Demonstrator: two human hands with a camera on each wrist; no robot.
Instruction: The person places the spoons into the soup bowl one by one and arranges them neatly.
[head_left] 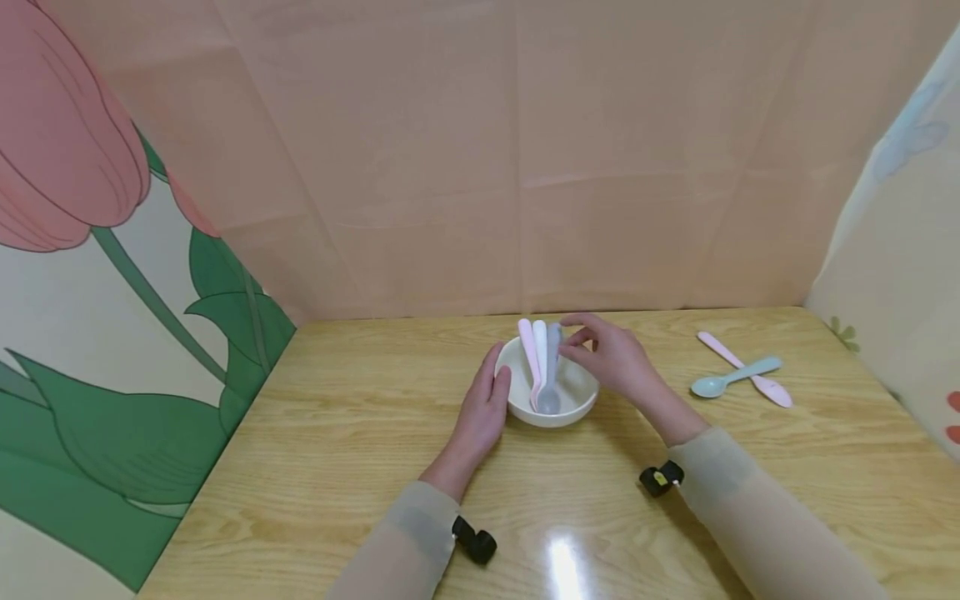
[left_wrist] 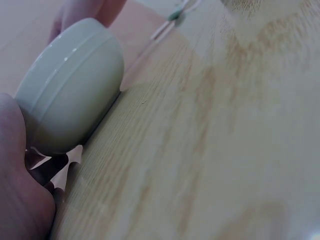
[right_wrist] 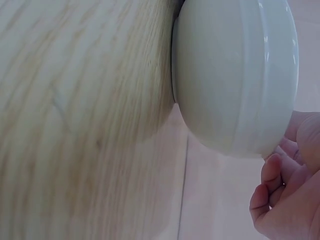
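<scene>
text: none legible | labels, brands: none legible | numbers, signs: none legible

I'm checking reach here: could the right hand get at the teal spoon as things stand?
Probably yes: the teal spoon lies on top of the pink spoon, and nothing visible stands between it and the right hand, which would first have to leave the white bowl.

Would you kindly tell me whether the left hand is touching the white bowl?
Touching: the head view shows the left hand cupped against the white bowl at its side, with no gap.
</scene>
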